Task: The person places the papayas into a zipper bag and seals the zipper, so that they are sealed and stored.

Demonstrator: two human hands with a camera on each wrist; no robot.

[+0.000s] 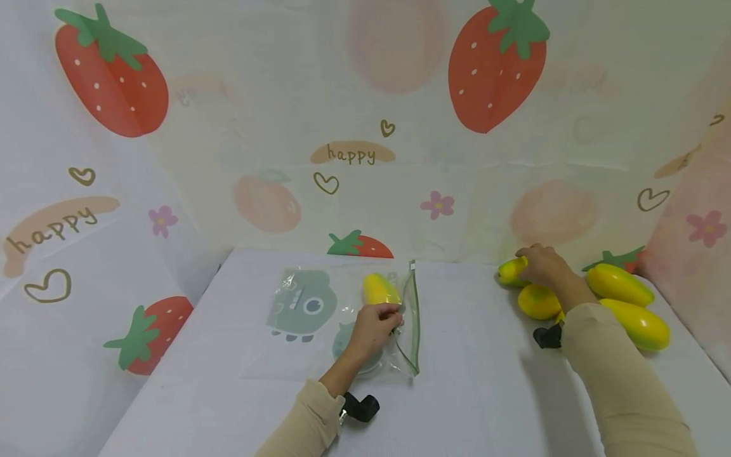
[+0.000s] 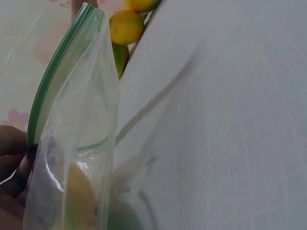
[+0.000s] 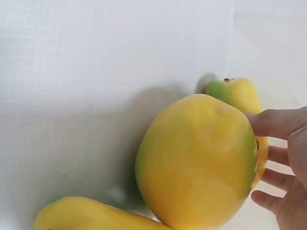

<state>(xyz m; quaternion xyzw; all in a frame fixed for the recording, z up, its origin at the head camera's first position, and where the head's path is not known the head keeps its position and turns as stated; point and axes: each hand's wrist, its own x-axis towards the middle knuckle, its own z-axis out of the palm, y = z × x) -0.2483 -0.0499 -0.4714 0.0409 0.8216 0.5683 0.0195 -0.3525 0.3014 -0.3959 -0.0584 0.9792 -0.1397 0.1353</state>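
A clear zip bag (image 1: 299, 365) with a green zip edge and pale green cartoon prints lies on the table, its mouth facing right. Inside it, near the mouth, is a yellow mango (image 1: 379, 287). My left hand (image 1: 374, 330) pinches the bag's edge at the opening; in the left wrist view the fingers (image 2: 14, 141) meet the green zip strip. At the back right, my right hand (image 1: 542, 263) curls its fingers round a yellow-green mango (image 1: 510, 271). In the right wrist view a nearer mango (image 3: 196, 163) partly hides that one.
Another mango (image 1: 538, 301) sits just in front of the right hand. Two larger mangoes (image 1: 619, 284) lie right of the right forearm. Black wrist cameras (image 1: 361, 407) are strapped to both wrists. A strawberry-print cloth (image 1: 354, 209) stands behind the white table (image 1: 457, 393).
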